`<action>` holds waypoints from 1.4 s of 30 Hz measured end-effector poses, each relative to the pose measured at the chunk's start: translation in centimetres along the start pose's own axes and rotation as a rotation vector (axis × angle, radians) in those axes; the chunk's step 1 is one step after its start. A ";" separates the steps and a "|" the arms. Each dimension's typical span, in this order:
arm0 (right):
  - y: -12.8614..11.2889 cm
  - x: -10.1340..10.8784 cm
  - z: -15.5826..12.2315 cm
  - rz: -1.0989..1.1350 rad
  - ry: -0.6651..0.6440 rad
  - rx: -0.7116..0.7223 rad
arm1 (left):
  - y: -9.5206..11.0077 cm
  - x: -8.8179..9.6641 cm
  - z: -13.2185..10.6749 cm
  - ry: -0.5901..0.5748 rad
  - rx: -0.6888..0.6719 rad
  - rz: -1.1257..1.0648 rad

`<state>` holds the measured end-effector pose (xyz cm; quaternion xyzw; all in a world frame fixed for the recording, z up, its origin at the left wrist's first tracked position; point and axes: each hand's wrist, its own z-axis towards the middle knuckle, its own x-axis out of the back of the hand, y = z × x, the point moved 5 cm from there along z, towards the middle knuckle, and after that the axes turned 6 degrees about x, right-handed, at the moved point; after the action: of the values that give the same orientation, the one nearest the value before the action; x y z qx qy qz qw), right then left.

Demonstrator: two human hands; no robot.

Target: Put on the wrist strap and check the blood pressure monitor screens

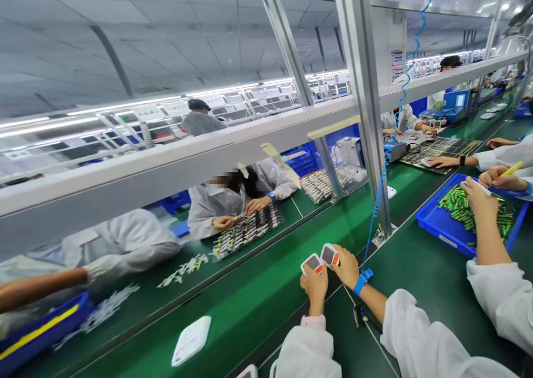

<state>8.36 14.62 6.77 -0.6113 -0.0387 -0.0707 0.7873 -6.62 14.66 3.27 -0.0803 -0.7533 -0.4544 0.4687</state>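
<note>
Left hand (pixel 315 282) is clamping one small white orange-trimmed plastic device (pixel 312 263), right hand (pixel 346 265) clamping its twin (pixel 330 254) alongside, screens facing up, probably for comparing, above the green worktop (pixel 416 272).

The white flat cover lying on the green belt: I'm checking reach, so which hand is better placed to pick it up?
Probably the left hand: it is on the side of the white flat cover. Both hands hold small white devices; the right hand is farther.

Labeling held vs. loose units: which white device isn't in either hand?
The flat white device lying alone on the green belt, lower left. The other two, with grey screens and orange corners, are held: one in the left hand, one in the right hand.
</note>
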 end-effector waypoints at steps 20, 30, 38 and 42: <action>-5.9 3.9 -1.6 1.072 -0.116 -0.264 | -6.6 -0.7 -7.5 -0.121 -0.096 -0.737; -9.0 5.4 -3.1 0.848 -0.133 -0.223 | -6.0 -1.2 -8.8 -0.102 -0.111 -0.795; -9.2 5.7 -3.8 0.695 -0.156 -0.232 | -6.0 -0.5 -9.2 -0.125 -0.041 -1.089; -9.5 5.5 -4.4 0.609 -0.184 -0.201 | -5.9 0.0 -9.6 -0.160 -0.022 -1.133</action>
<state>12.20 7.71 15.63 -0.6731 0.0821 0.2199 0.7013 -3.77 4.00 1.06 0.2971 -0.7071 -0.6350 0.0925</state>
